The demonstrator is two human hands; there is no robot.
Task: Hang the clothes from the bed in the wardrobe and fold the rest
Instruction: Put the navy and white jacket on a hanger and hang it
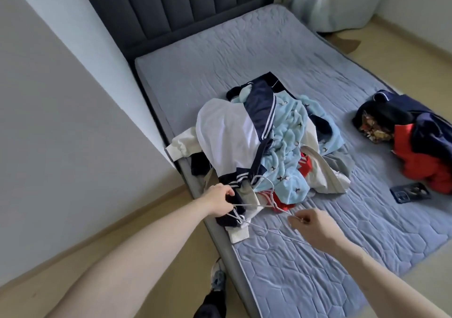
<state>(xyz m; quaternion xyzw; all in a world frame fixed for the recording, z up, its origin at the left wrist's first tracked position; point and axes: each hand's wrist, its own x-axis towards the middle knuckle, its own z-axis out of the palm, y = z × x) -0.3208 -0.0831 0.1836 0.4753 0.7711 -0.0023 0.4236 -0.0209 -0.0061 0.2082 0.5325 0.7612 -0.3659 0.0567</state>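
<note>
Little looks done: the left hand and right hand each pinch thin wire hangers at the bed's edge, while the clothes heap just beyond both grips lies unhung and unfolded.

Second clothes heap, right of frame: cut off by the right edge; extent unknown. Main pile of clothes, centre: lower garments buried, count and kinds indeterminable. Hangers, lower centre: thin wires tangled, number unclear; hooks hidden under fabric. Left hand: fingertips concealed in dark cloth. Dark flat object, lower right: too small to identify. Curtain, upper right: cropped by the top edge.
</note>
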